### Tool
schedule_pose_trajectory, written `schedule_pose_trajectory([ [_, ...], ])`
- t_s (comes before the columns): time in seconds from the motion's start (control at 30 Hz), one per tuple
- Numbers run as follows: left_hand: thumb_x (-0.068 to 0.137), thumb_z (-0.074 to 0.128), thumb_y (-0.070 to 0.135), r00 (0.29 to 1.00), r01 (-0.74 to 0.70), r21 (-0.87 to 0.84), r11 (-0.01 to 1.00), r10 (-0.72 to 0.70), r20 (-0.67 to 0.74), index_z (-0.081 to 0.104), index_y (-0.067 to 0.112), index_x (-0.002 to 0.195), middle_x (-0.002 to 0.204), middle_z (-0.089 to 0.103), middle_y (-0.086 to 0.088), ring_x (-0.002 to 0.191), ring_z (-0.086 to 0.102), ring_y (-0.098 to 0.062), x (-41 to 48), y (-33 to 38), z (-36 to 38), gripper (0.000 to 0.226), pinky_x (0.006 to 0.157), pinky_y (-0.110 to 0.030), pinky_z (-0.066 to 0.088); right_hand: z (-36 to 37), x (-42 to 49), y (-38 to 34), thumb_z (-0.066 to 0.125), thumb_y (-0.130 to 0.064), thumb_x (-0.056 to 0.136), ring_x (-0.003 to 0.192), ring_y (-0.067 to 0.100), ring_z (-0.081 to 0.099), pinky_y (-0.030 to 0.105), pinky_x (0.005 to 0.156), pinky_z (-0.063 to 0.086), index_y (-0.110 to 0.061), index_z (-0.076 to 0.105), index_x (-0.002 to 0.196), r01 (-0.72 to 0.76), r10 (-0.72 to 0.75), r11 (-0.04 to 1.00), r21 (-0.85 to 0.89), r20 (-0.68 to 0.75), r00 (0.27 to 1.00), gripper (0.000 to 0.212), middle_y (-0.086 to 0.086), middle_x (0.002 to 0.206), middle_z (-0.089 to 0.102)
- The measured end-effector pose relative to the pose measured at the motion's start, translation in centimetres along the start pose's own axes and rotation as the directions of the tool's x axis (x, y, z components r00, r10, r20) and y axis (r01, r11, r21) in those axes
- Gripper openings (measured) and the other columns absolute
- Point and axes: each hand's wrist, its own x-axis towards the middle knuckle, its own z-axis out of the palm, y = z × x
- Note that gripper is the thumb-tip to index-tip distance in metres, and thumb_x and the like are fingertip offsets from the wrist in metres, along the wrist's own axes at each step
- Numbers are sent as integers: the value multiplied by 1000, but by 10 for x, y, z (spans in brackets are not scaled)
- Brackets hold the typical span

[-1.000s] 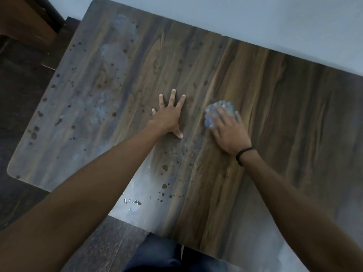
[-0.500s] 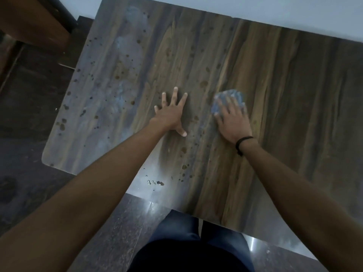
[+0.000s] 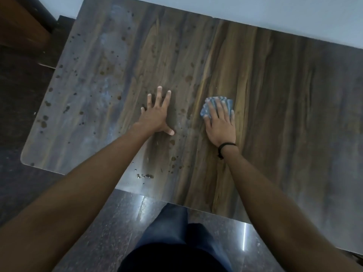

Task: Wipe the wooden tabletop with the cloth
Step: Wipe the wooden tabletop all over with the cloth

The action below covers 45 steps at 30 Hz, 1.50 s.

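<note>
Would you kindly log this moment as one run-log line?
left hand: flat on tabletop | right hand: pressing cloth flat | dark spots: lie left of cloth

A dark speckled floor (image 3: 121, 232) meets a pale wall (image 3: 275, 8) and brown wooden furniture (image 3: 17, 22).

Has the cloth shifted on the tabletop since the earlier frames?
Yes. Judged against the dark stain beyond the left hand, the cloth under the right hand has slid slightly to the right, away from that stain.
</note>
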Motion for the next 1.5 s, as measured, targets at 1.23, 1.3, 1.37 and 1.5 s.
schedule_pose_trajectory([
  [1.23, 63, 94, 34, 987, 96, 39, 995, -100, 129, -22, 36, 155, 157, -41, 3, 146, -27, -42, -106, -67, 75, 148, 114, -72, 12, 71, -213, -37, 31, -42, 108, 156, 17, 16, 51, 124, 19, -35, 24, 160, 564, -555, 811, -157, 98, 826, 53, -5, 168, 21],
  [1.3, 64, 93, 34, 988, 91, 34, 995, -94, 119, -21, 36, 155, 157, -40, 3, 146, -26, -43, -106, -67, 76, 147, 114, -72, 13, 63, -193, -28, 33, -41, 108, 156, 16, 11, 54, 124, 17, -35, 24, 160, 410, -406, 903, -128, 51, 912, 52, -7, 168, 19],
  [1.37, 64, 93, 34, 988, 92, 31, 995, -95, 120, -21, 36, 155, 157, -40, 3, 147, -26, -43, -106, -67, 75, 146, 114, -72, 13, 61, -186, -40, 34, -40, 108, 157, 17, 7, 54, 125, 12, -34, 24, 160, 76, -77, 996, -35, -27, 997, 53, -6, 169, 16],
  [1.5, 65, 93, 33, 986, 99, 33, 995, -103, 133, -24, 36, 154, 156, -42, 4, 146, -28, -42, -106, -68, 75, 147, 114, -71, 11, 79, -212, -66, 31, -42, 107, 156, 18, 11, 53, 125, 15, -34, 24, 160, 372, -370, 919, -131, 42, 928, 54, -4, 168, 19],
])
